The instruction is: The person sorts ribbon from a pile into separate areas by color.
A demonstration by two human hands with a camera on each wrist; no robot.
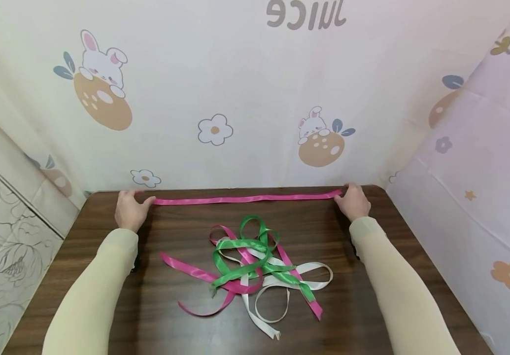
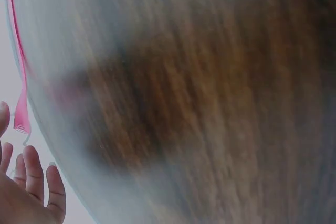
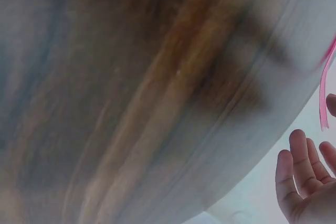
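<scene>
A pink ribbon point(image 1: 237, 199) lies stretched nearly straight along the far edge of the dark wood table. At its left end is my left hand point(image 1: 131, 209), thumb beside the ribbon's tip. My right hand point(image 1: 353, 201) is at the other end, its thumb close to the ribbon. In the left wrist view, the frayed pink end point(image 2: 21, 121) shows apart from the loosely spread fingers point(image 2: 34, 174). The right wrist view likewise shows relaxed, parted fingers point(image 3: 300, 163) below the ribbon's end point(image 3: 324, 114); whether the thumb touches it, I cannot tell.
A tangled pile of green ribbon point(image 1: 238, 243), pink ribbon point(image 1: 188, 268) and white ribbon point(image 1: 255, 315) lies mid-table between the forearms. A patterned curtain point(image 1: 255, 98) hangs right behind the table point(image 1: 184, 330), and another patterned cloth point(image 1: 472, 197) borders its right side.
</scene>
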